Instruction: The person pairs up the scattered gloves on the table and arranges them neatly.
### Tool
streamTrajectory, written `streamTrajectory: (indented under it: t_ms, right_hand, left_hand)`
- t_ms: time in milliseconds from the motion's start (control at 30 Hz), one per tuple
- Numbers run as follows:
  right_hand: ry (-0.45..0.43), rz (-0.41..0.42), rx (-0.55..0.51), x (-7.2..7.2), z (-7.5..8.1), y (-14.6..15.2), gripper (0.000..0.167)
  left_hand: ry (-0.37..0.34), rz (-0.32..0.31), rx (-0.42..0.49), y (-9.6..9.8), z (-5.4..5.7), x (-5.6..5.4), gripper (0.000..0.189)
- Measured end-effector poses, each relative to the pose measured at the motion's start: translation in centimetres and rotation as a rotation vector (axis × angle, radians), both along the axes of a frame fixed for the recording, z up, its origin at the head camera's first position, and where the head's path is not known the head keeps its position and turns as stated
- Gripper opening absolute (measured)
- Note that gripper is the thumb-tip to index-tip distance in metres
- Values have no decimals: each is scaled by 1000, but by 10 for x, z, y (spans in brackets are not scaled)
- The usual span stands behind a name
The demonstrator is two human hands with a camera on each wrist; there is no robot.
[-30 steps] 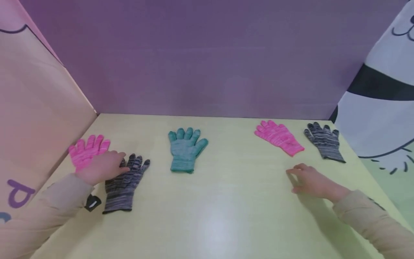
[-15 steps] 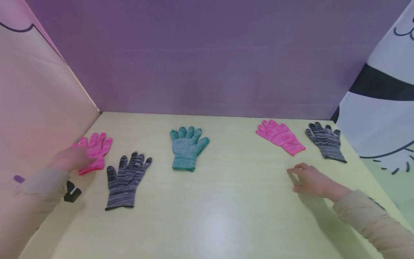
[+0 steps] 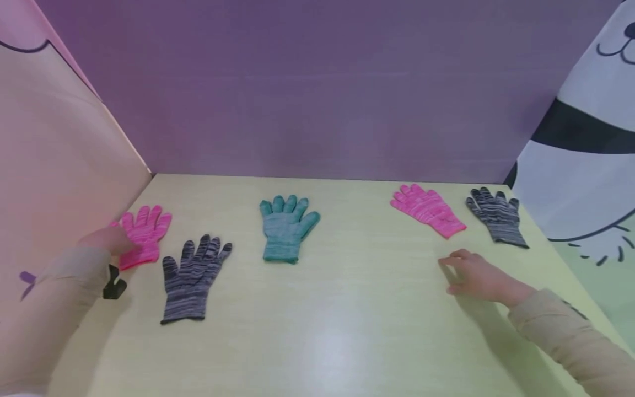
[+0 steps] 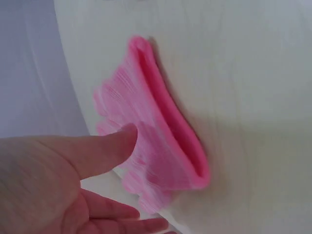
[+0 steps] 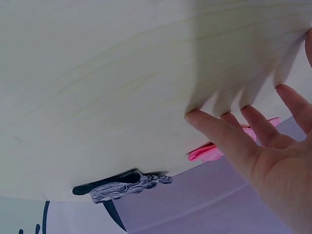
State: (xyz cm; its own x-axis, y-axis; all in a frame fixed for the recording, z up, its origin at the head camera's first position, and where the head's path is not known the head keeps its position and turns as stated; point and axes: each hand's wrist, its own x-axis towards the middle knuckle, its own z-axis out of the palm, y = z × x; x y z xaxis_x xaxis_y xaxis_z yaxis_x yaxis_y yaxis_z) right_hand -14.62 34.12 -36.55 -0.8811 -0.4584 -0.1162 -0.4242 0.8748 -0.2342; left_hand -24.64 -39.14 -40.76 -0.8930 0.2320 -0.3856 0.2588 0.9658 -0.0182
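Observation:
My left hand (image 3: 106, 241) is at the left side of a pink knitted glove (image 3: 145, 234), overlapping its edge in the head view. In the left wrist view the thumb (image 4: 109, 148) reaches over the glove's palm, and the other fingers extend low beside its finger ends. The cuff of this glove (image 4: 146, 131) gapes a little toward the camera. My right hand (image 3: 478, 278) rests its fingertips on the table, holding nothing. Beyond it lie a second pink glove (image 3: 428, 209) and a black-and-grey striped glove (image 3: 498, 216).
Another black-and-grey glove (image 3: 190, 284) lies right of my left hand. A teal glove (image 3: 284, 231) is farther back, left of centre. The pale table (image 3: 322, 320) meets a purple panel (image 3: 317, 99) behind and printed panels at both sides.
My left hand has moved left, off the near striped glove and most of the left pink glove, to the pink glove's outer side. My right hand has stayed still.

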Motion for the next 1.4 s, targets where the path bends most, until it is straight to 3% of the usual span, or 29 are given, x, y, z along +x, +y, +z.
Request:
streamTrajectory:
  t_ms: [100,233,333,433,533,600,633,767,933,1133,1400]
  right_hand:
    - [2,0,7,0,-1,1,59]
    - [2,1,11,-1,-1,0,59]
    - [6,4,13,-1,0,0,58]
    - [5,0,15,-1,0,1,58]
    - [-6,-10,7,0,1,1,58]
    - [-12,-15,0,1,1,0,59]
    - [-14,-16,-2,2,1,0,59]
    - [-8,-16,3,2,0,0,60]
    - [-2,-21,16,2,1,1,60]
    - [17,-11,21,4,2,1,58]
    - [8,-7,20,3,1,0,59]
  left_hand:
    - [25,-26,-30,5,6,6,97]
    - [65,-38,-47,4,7,10,92]
    - [43,-47,-24,-2,6,7,87]
    - [89,-121,-88,-4,4,3,75]
    - [152,-127,-88,1,-1,2,79]
    - [171,-105,-52,2,-7,1,92]
    - [162,-72,9,3,-9,1,104]
    - [132,-34,29,3,-10,0,120]
    - [50,13,4,3,-5,-5,120]
    - [56,30,15,3,-8,-8,115]
    - [29,-74,-23,-3,-6,-14,115]
